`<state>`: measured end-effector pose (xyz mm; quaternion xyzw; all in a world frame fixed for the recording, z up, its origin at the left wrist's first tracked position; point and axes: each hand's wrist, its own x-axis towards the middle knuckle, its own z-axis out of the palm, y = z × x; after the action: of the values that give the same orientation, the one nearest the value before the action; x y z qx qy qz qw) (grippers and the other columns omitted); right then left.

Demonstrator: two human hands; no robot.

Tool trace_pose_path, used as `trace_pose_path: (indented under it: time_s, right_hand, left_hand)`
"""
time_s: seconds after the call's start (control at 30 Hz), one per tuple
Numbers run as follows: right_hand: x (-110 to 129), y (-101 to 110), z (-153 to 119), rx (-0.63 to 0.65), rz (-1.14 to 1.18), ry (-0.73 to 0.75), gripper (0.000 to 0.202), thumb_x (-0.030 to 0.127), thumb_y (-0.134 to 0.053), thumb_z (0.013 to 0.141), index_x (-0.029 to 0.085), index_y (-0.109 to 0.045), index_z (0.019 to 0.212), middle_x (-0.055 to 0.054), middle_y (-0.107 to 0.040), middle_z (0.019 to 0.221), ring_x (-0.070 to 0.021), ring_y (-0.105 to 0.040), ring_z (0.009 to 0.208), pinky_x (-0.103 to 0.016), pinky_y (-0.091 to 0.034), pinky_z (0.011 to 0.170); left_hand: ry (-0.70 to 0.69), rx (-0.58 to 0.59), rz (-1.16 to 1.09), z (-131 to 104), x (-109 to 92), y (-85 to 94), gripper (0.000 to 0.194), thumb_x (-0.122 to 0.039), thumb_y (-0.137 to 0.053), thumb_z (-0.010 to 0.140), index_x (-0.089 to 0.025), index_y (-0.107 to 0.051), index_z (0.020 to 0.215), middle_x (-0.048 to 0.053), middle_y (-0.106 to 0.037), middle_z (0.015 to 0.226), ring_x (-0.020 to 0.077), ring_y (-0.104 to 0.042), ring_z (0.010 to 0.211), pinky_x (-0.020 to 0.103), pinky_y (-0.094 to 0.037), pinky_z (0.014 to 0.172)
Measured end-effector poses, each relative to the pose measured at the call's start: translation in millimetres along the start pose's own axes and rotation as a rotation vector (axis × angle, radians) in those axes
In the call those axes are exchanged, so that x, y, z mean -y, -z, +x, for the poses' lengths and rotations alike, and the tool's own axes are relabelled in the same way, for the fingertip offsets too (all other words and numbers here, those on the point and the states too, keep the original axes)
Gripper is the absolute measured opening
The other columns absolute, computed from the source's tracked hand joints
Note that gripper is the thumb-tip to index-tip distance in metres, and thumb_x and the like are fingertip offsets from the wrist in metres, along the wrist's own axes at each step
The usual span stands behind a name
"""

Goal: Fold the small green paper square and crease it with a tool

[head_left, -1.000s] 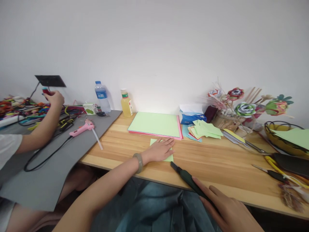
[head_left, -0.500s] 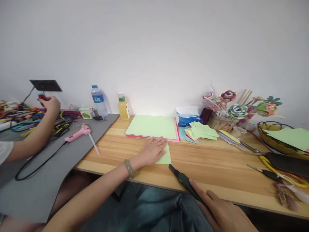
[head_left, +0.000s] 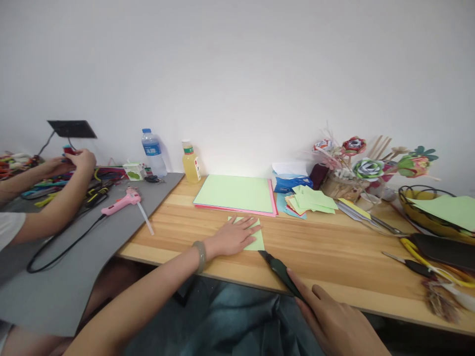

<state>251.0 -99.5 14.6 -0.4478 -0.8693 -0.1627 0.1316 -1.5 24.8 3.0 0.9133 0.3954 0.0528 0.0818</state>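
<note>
My left hand (head_left: 232, 237) lies flat, fingers spread, on a small light-green paper square (head_left: 257, 240) on the wooden table (head_left: 334, 257). My right hand (head_left: 336, 321) is at the table's near edge and holds the handle of a dark green utility knife (head_left: 280, 272), whose tip points at the square's near right corner. Behind the square lies a stack of green and pink paper sheets (head_left: 235, 194).
Cut green squares (head_left: 309, 200), a tissue pack (head_left: 291, 184), paper flowers in a basket (head_left: 356, 168), scissors (head_left: 419, 267) and a wire basket (head_left: 434, 207) are to the right. Two bottles (head_left: 190, 162), a pink glue gun (head_left: 120, 202) and another person's hands (head_left: 74, 160) are on the left.
The green square under my left hand has turned slightly. My right hand with the knife has moved a little left toward it. The other person has brought both hands together.
</note>
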Motion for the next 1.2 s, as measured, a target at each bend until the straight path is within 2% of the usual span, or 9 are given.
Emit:
trace_pose_path:
  time_s: [0.17, 0.33, 0.53, 0.67, 0.77, 0.97, 1.2]
  right_hand:
    - [-1.5, -0.8, -0.4, -0.015, -0.016, -0.007, 0.040, 0.024, -0.028, 0.091, 0.014, -0.049, 0.124, 0.001, -0.062, 0.065, -0.0155, -0.058, 0.039, -0.027, -0.043, 0.032]
    - [-1.8, 0.5, 0.3, -0.022, 0.016, -0.010, 0.041, 0.024, -0.026, 0.091, 0.014, -0.051, 0.123, 0.001, -0.063, 0.065, -0.0154, -0.059, 0.039, -0.026, -0.044, 0.032]
    - [-2.7, -1.3, -3.0, 0.015, 0.020, -0.042, 0.042, 0.025, -0.026, 0.091, 0.016, -0.050, 0.124, 0.001, -0.064, 0.066, -0.0147, -0.058, 0.038, -0.026, -0.044, 0.033]
    - [-4.9, -5.8, -1.8, 0.050, 0.008, -0.059, 0.043, 0.025, -0.026, 0.091, 0.017, -0.047, 0.127, 0.000, -0.063, 0.068, -0.0162, -0.059, 0.040, -0.028, -0.045, 0.035]
    - [-7.4, -8.1, 2.3, 0.109, 0.015, -0.079, 0.043, 0.026, -0.027, 0.091, 0.019, -0.045, 0.129, -0.001, -0.065, 0.071, -0.0183, -0.061, 0.044, -0.031, -0.046, 0.037]
    - [-11.3, -9.9, 13.6, 0.319, 0.075, -0.168, 0.046, 0.028, -0.025, 0.091, 0.022, -0.040, 0.134, -0.005, -0.068, 0.083, -0.0226, -0.066, 0.062, -0.035, -0.051, 0.049]
    - [-11.5, -6.3, 30.8, 0.458, 0.139, -0.235, 0.047, 0.030, -0.023, 0.092, 0.026, -0.034, 0.137, -0.007, -0.067, 0.095, -0.0240, -0.066, 0.076, -0.037, -0.051, 0.060]
  left_hand:
    - [0.006, 0.015, 0.011, -0.4, 0.5, -1.2, 0.048, -0.045, -0.012, 0.095, -0.029, -0.017, 0.140, 0.001, -0.012, 0.149, 0.0183, -0.008, 0.137, 0.051, -0.010, 0.107]
    - [0.024, 0.006, 0.012, -0.6, 0.4, -1.8, 0.053, -0.047, -0.012, 0.095, -0.023, -0.007, 0.142, 0.002, -0.012, 0.149, 0.0171, -0.006, 0.137, 0.047, -0.011, 0.108]
    - [0.063, 0.008, 0.039, -0.4, -0.9, 0.4, 0.054, -0.048, -0.015, 0.094, -0.021, -0.016, 0.142, 0.006, -0.005, 0.150, 0.0224, -0.003, 0.137, 0.045, -0.012, 0.108]
    - [0.058, 0.011, 0.041, -0.4, -1.1, 0.3, 0.054, -0.047, -0.014, 0.094, -0.021, -0.013, 0.142, 0.006, -0.005, 0.150, 0.0208, -0.005, 0.137, 0.045, -0.012, 0.108]
    - [0.053, 0.010, 0.035, 0.1, 0.1, -1.2, 0.056, -0.048, -0.013, 0.094, -0.019, -0.010, 0.142, 0.007, -0.005, 0.150, 0.0193, -0.004, 0.137, 0.044, -0.011, 0.108]
    - [0.058, 0.007, 0.036, 0.7, 1.6, -3.3, 0.059, -0.048, -0.012, 0.094, -0.015, -0.007, 0.143, 0.007, -0.005, 0.150, 0.0185, -0.004, 0.137, 0.043, -0.011, 0.109]
    - [0.060, 0.009, 0.041, 0.8, 0.6, -2.2, 0.061, -0.049, -0.012, 0.094, -0.011, -0.009, 0.142, 0.011, -0.002, 0.149, 0.0180, -0.001, 0.137, 0.041, -0.010, 0.109]
